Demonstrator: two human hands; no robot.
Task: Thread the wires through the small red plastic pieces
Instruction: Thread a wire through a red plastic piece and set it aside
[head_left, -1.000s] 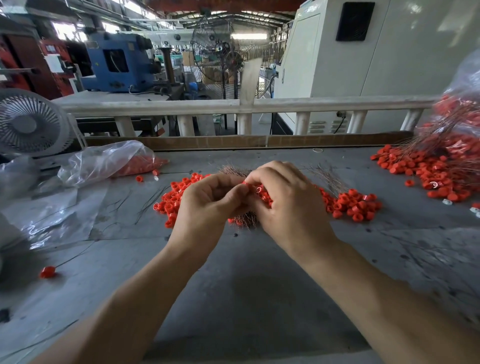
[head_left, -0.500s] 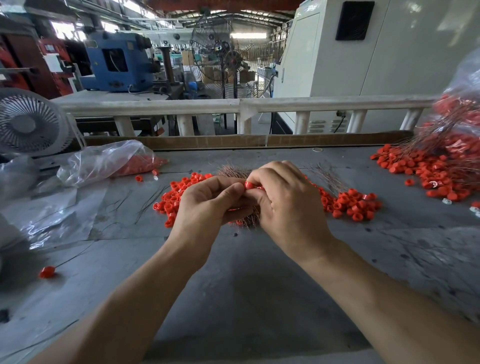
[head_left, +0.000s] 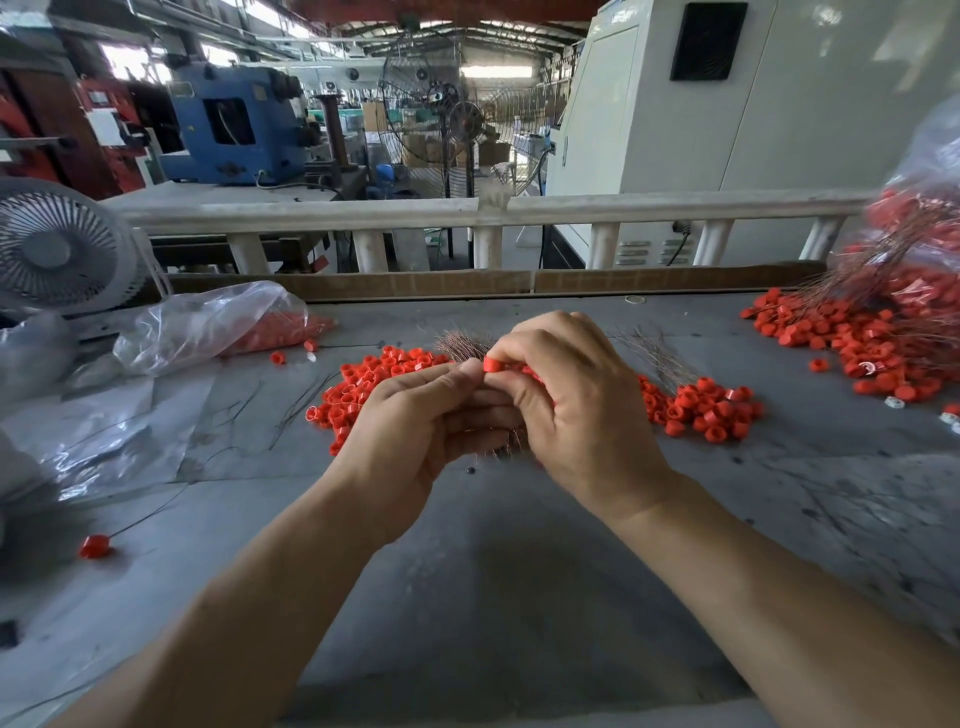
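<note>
Your right hand (head_left: 576, 410) pinches one small red plastic piece (head_left: 493, 364) between thumb and forefinger, raised just above the loose pile of red pieces (head_left: 379, 379) on the grey table (head_left: 467, 597). Your left hand (head_left: 415, 431) meets it, fingers curled around a bundle of thin wires (head_left: 462, 344) whose ends fan out behind both hands. Whether a wire tip has entered the hole you cannot tell; the fingers hide it. The piece looks light, hard and probably slick, so hold it by its sides and leave the bore clear. The wire looks fine and springy: grip it close to the tip, or it will likely buckle.
</note>
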